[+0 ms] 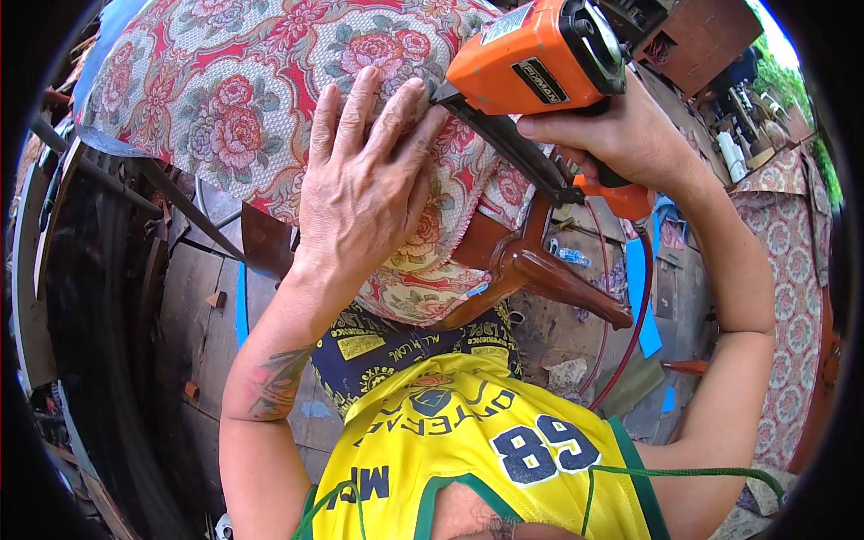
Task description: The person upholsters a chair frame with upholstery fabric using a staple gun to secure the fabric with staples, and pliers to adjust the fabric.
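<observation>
1. Left hand point(364, 193) lies flat, fingers spread, pressing the floral fabric point(243, 99) down onto the padded part of a wooden chair frame point(531, 270). It grips nothing, just palm pressure.
2. Right hand point(621, 135) is wrapped tight round the handle of the orange staple gun point(531, 58), whose black nose sits at the fabric edge just beside the left fingertips.
3. A red hose point(634, 315) runs from the gun's base down toward the floor.
4. The fabric drapes over the chair's upper side and spills toward the top left. Near the lower edge, by the person's chest, it looks folded and pulled round the padding.
5. Progress, as a judgement: the cover is laid and tensioned and fastening seems mid-way. The edge under the gun is being worked, and the loose fabric at top left looks not yet fixed. No staples can be made out.
6. The brown chair leg point(576, 288) sticks out bare to the right, above the wooden floor point(198, 306).
7. More floral-covered furniture point(792, 270) stands at the right edge.
</observation>
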Tool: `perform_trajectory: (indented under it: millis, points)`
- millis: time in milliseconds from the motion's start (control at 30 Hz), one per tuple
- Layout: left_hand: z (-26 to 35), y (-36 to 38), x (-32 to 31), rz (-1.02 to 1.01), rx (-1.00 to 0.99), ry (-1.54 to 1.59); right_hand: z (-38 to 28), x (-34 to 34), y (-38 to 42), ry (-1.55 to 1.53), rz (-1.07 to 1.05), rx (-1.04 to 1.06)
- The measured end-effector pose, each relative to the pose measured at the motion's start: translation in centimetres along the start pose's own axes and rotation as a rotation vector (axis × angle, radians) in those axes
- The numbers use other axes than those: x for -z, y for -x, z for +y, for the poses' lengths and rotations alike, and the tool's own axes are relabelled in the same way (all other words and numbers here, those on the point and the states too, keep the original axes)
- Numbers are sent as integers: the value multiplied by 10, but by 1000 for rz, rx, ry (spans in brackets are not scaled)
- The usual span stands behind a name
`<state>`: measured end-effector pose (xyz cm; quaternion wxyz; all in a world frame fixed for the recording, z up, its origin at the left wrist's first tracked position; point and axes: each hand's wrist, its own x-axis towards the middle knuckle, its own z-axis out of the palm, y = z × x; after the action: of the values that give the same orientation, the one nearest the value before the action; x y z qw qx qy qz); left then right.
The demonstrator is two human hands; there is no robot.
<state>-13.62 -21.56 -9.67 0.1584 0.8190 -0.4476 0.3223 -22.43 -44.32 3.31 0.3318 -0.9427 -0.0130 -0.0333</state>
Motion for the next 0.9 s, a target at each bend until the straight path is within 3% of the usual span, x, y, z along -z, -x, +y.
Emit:
perform_trajectory:
  millis: [633,900]
  points:
    - [-1,0,0,-5,7,3,-6,0,-2,-44,-64,-133]
    - [-2,1,0,-12,-8,-6,-3,0,-3,-42,-48,-33]
